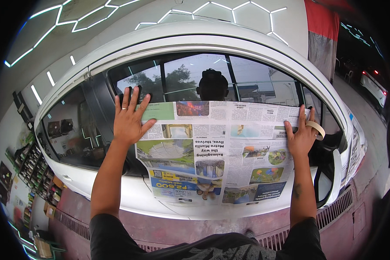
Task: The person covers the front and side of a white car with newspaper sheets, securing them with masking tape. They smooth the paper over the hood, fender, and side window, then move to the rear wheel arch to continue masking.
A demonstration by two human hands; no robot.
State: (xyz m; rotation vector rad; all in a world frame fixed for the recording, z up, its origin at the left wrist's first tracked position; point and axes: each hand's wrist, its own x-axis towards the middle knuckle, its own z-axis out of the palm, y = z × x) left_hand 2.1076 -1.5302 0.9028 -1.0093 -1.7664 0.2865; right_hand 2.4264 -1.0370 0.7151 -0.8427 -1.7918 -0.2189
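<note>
An opened sheet of newspaper (208, 149), its print upside down to me, lies against the side of a white car (177, 40). It covers the lower part of a dark side window (182, 78) and hangs down over the door panel. My left hand (132, 115) presses flat, fingers spread, on the sheet's upper left corner; its fingertips reach onto the glass. At the upper right corner my right hand (302, 134) has its fingers stretched over the paper. A roll of masking tape (316, 129) is hooked on that hand's outer fingers.
A side mirror (329, 177) juts out just below my right hand. More newspaper (355, 143) covers the car's front end at right. Cluttered shelves (37, 173) stand at left. Floor grates (333, 212) run below the car. Another white car (374, 89) is at far right.
</note>
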